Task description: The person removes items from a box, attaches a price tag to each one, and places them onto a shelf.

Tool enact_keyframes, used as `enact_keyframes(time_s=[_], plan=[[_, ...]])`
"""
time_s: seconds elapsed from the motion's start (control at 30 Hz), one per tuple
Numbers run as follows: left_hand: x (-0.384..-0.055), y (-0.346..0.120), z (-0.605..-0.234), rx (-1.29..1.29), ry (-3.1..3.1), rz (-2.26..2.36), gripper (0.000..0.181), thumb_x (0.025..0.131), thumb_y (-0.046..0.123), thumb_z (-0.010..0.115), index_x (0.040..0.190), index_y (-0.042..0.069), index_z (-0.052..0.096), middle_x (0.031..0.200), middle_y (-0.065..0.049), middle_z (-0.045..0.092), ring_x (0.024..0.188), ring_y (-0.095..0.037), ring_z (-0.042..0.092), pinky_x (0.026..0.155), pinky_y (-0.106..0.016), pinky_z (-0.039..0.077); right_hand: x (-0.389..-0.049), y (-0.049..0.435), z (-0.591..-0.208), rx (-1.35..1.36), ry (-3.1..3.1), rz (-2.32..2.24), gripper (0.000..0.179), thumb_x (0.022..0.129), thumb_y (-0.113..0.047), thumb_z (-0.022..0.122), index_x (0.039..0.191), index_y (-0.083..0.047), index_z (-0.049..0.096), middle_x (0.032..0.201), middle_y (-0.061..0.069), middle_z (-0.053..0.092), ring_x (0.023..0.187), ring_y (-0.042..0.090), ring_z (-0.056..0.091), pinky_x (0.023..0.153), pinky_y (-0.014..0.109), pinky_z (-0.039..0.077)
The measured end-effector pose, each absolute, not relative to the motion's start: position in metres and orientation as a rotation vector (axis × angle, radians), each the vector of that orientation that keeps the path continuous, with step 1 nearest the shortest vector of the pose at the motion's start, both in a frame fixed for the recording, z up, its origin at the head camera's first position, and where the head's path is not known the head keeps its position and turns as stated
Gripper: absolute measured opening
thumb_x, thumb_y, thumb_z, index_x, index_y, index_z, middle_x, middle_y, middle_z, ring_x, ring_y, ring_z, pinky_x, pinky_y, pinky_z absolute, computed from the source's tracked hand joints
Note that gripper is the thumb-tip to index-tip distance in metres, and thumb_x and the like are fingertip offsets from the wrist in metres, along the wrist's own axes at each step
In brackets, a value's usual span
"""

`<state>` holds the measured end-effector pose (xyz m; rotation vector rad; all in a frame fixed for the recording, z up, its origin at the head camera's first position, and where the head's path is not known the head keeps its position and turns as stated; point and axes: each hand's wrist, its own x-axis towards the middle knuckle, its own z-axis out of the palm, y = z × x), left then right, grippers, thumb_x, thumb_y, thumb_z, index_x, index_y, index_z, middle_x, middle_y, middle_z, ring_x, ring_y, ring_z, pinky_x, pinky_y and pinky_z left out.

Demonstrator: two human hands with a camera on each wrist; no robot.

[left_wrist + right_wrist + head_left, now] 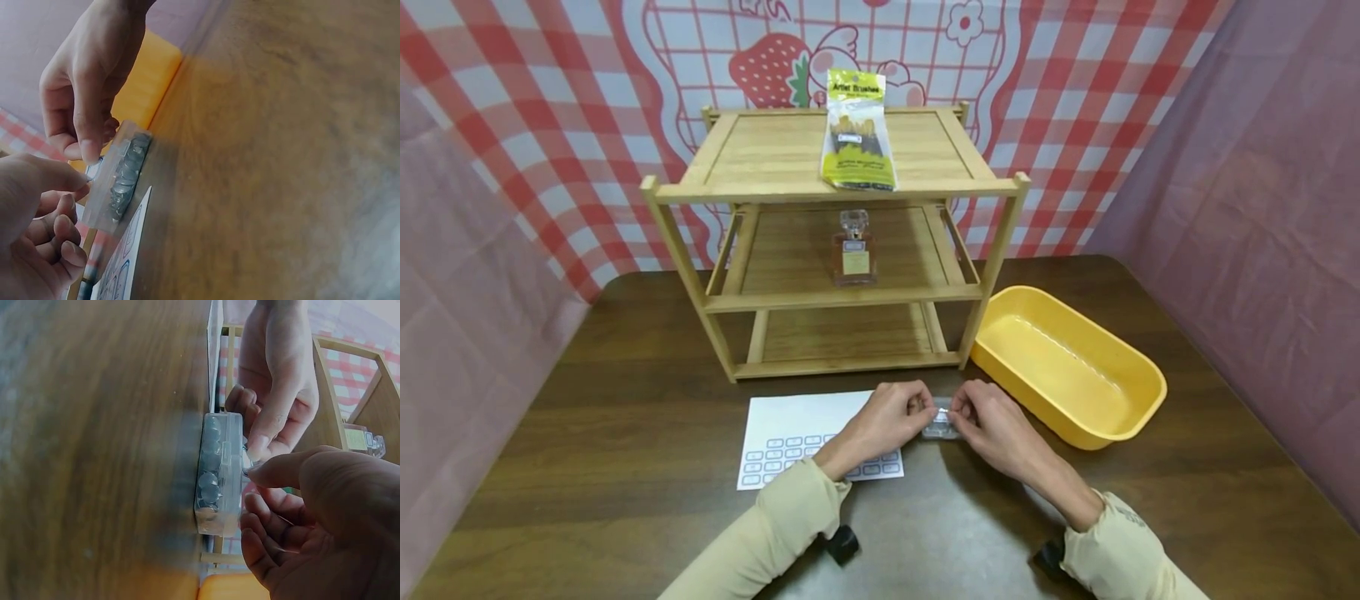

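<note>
A small clear plastic box (220,469) with several dark, rounded, glossy pieces in it lies on the table between both hands. Just over its lid, a small white label (95,169) with a blue border is pinched at one end by the left hand (891,412), between thumb and index finger. The right hand (996,421) pinches the label's other end in the same way, its remaining fingers curled loosely. Left of the box, partly under the left forearm, lies a white sheet (808,414) printed with rows of blue-bordered labels.
Behind the hands stands a three-tier wooden shelf (842,296). Its top tier holds a labelled pack of artist brushes (857,137); a labelled perfume bottle (854,250) stands on the middle one. To the right, a yellow basin (1138,392) sits beside the shelf's leg.
</note>
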<state>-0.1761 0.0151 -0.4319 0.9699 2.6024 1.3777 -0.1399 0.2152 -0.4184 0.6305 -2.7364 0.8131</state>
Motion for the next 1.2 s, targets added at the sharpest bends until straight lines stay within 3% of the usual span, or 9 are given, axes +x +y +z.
enact_keyframes(time_s=[0.87,1.2], plan=[[-0.1750,0.0146,-0.4333,0.964,2.604,1.371,0.004,0.090,0.005,0.072,0.092,0.007,0.069,0.068,0.006,0.056,0.057,-0.002,0.048,0.050,-0.019,0.041,-0.1411,0.2150,-0.4203,0.642,-2.719,0.797,0.022,0.084,0.003,0.078,0.087,-0.011,0.062,0.080,-0.004,0.054,0.076,0.013,0.051,0.067,0.033,0.047],[-0.1741,0.0154,-0.4330,0.975,2.665,1.306,0.004,0.090,0.007,0.072,0.092,0.006,0.069,0.073,0.005,0.058,0.070,-0.008,0.052,0.062,-0.023,0.045,-0.1424,0.2147,-0.4231,0.648,-2.716,0.795,0.022,0.083,0.003,0.078,0.087,-0.011,0.061,0.080,-0.002,0.053,0.076,0.015,0.050,0.067,0.032,0.046]])
